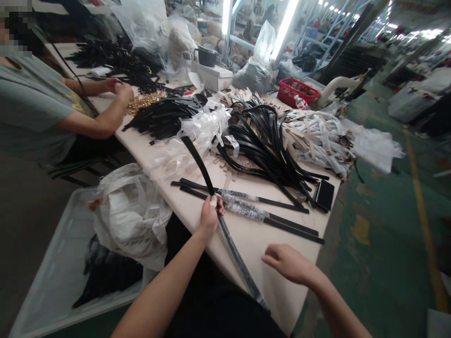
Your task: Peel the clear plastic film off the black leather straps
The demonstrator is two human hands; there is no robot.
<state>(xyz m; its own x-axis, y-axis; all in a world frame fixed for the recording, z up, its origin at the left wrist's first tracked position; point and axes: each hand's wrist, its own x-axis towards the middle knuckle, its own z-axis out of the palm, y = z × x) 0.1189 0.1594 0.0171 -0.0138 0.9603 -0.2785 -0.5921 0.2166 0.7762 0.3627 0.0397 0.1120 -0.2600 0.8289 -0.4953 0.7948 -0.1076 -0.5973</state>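
Observation:
My left hand (209,218) is closed around a long black strap (200,164). The strap's bare upper end stands up past my fingers, while its lower length, covered in clear film, slants down to the table's near edge. A small pale piece shows at my left thumb. To the right, my right hand (291,264) hovers over the table with fingers curled together and nothing visible in them. Just beyond my hands lie several black straps (289,226), their middles wrapped in clear film. A large bundle of black straps (260,141) is behind these.
Crumpled clear plastic (206,124), more black strips (165,115), a red basket (298,92) and a black phone-like object (324,195) are on the table (225,171). A co-worker (38,103) sits at left. A white tub (38,281) with a sack (128,211) stands below.

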